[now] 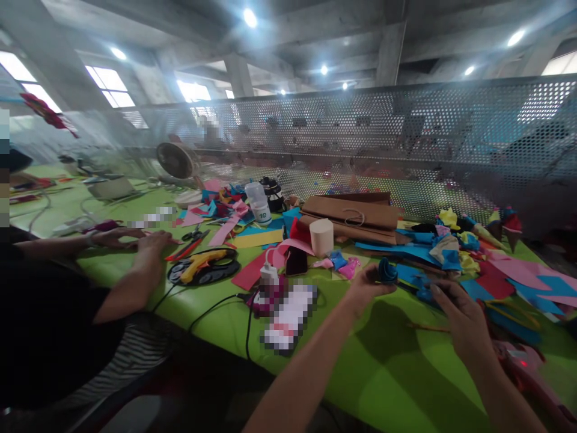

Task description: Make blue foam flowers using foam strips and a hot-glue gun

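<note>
Left grip (pixel 370 282): fingers closed on a rolled dark teal piece (pixel 387 272), raised over the green bench (pixel 360 373). Right grip (pixel 462 313): narrow, thumb and fingertips pinching a blue piece (pixel 424 290) just right of the roll; can't tell if the two are joined.

Below and between the grips: thin brown stick (pixel 428 328). Just below the right grip, pink glue gun (pixel 523 358), red light on. Right of and beyond the right grip: pink sheets (pixel 518 270) among red, blue and yellow scraps.

Just left of the left grip, small shiny pink-and-blue packets (pixel 347 269); then off-white cylinder (pixel 321 237), dark phone (pixel 296 263), purple power strip (pixel 267 296) with white plug (pixel 269 273), lit phone (pixel 291 319), screen blurred out. Beyond the left grip, brown paper bundle (pixel 349 219).

Farther left: clear bottle (pixel 258 204), black jar (pixel 271 193), red-handled scissors (pixel 188 245), yellow-and-black tool (pixel 201 267). Far left, a co-worker's hands (pixel 153 243) at the bench; fan (pixel 175 160) past them. Perforated metal screen (pixel 315 132) behind everything.
</note>
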`<state>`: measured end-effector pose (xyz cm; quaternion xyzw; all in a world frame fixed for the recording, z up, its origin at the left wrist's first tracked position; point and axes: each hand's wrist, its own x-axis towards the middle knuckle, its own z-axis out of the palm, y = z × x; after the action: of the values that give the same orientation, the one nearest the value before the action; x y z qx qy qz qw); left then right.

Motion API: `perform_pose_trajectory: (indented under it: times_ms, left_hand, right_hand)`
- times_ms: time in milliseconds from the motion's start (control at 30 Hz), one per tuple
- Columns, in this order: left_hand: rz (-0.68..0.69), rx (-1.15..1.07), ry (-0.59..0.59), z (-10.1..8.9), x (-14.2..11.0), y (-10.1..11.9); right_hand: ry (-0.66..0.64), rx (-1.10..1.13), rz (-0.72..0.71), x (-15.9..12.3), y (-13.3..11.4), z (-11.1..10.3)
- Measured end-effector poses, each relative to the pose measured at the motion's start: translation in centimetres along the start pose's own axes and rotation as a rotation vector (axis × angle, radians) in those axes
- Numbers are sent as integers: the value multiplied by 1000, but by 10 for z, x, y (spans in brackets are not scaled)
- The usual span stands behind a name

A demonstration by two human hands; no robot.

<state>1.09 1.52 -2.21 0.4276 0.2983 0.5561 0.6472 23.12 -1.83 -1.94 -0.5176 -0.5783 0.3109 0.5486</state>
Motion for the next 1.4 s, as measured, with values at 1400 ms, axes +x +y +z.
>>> perform_pose_trajectory:
  times_ms: [1400]
  left_hand:
    - [-250,248,-334,14,-13,-8]
  right_hand:
    - [-37,212,100,4,4,6]
